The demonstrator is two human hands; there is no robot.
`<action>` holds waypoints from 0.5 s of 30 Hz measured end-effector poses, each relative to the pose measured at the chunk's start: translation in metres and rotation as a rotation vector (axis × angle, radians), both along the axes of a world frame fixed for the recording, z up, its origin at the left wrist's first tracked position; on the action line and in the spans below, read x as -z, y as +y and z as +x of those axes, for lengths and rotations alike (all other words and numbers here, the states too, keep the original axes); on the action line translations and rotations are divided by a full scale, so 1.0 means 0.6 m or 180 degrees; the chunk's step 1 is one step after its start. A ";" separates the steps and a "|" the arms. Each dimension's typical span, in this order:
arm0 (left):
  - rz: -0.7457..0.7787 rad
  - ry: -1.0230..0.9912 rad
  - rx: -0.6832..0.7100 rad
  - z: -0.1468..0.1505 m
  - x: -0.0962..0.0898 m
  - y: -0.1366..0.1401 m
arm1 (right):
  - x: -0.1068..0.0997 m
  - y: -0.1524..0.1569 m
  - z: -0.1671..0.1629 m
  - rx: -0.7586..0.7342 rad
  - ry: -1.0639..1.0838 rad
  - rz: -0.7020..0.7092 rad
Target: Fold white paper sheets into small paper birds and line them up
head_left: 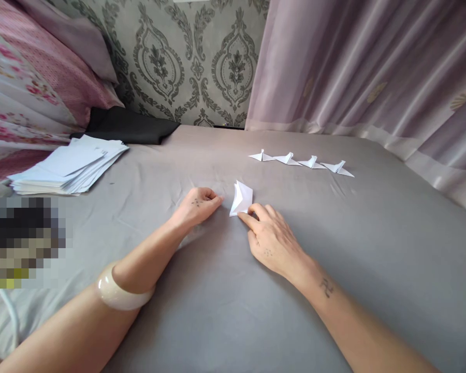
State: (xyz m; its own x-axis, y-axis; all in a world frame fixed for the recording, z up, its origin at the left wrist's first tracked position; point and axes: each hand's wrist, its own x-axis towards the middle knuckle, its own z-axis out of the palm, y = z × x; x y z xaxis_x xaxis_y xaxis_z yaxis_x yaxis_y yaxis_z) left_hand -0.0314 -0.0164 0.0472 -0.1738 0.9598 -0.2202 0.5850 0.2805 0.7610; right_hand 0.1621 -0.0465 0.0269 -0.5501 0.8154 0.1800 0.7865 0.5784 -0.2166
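Observation:
A small folded piece of white paper (pixel 242 198) rests on the grey sheet, tilted up, with creased flaps showing. My right hand (pixel 274 235) grips its lower right corner between thumb and fingers. Just left of the paper, apart from it, is my left hand (pixel 201 205), its fingers curled and the thumb pressed toward the forefinger. Whether something small sits in that pinch is hidden. Beyond the hands stand several folded white paper birds (pixel 312 162) in a row, close to one another.
A stack of white paper sheets (pixel 68 166) lies at the left, beside a black cloth (pixel 134 126). The grey sheet (pixel 225 311) has wrinkles. A purple curtain (pixel 353 67) hangs at the right, and floral fabric (pixel 31 77) at the left. A blurred patch hides something at the lower left.

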 end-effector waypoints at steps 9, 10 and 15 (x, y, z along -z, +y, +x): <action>0.0080 -0.0114 0.0108 -0.003 0.012 0.005 | -0.007 -0.006 -0.008 -0.0039 -0.0209 0.0021; 0.0081 -0.0108 0.0119 -0.003 0.012 0.005 | -0.008 -0.007 -0.009 -0.0047 -0.0222 0.0032; 0.0052 0.0011 0.0128 0.000 0.007 0.002 | -0.010 -0.010 -0.016 -0.0090 -0.0259 0.0046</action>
